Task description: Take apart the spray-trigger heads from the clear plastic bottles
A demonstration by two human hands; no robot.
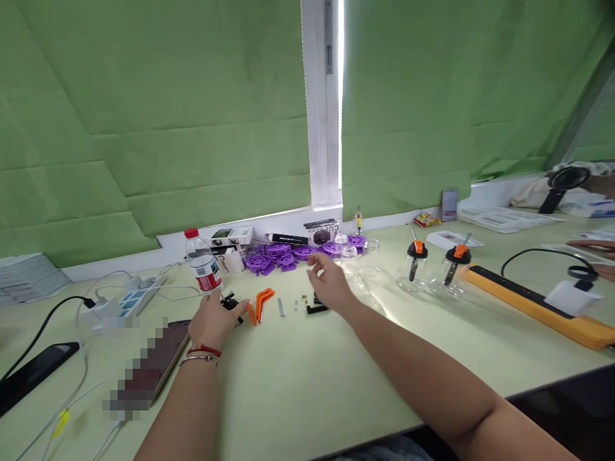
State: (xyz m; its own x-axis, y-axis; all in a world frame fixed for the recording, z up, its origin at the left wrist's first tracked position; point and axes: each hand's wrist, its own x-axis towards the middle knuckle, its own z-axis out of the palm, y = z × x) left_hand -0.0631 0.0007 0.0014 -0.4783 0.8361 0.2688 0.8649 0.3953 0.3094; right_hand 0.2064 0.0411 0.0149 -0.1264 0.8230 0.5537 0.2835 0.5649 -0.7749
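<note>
My left hand [211, 320] rests on the table at left of centre, thumb spread away from the fingers. Small black parts [232, 303] lie between thumb and fingers; its thumb tip is close to the orange lever-shaped parts [262, 302]. My right hand [330, 282] hovers with fingers loosely curved and apart, and nothing shows between them. Under it lies a black angular part [317, 308], partly covered by the hand. Metal pins [281, 307] and several tiny fasteners [304, 300] are between my two hands. Purple wheel-like pieces [276, 257] are heaped behind.
A red-capped bottle [206, 270] stands beyond my left hand. Left are a phone [156, 365], a power strip [139, 298] and cables. Clear jars with black-and-orange tops [417, 253] and an orange power strip [538, 307] are right. Another person's hand [596, 246] shows far right.
</note>
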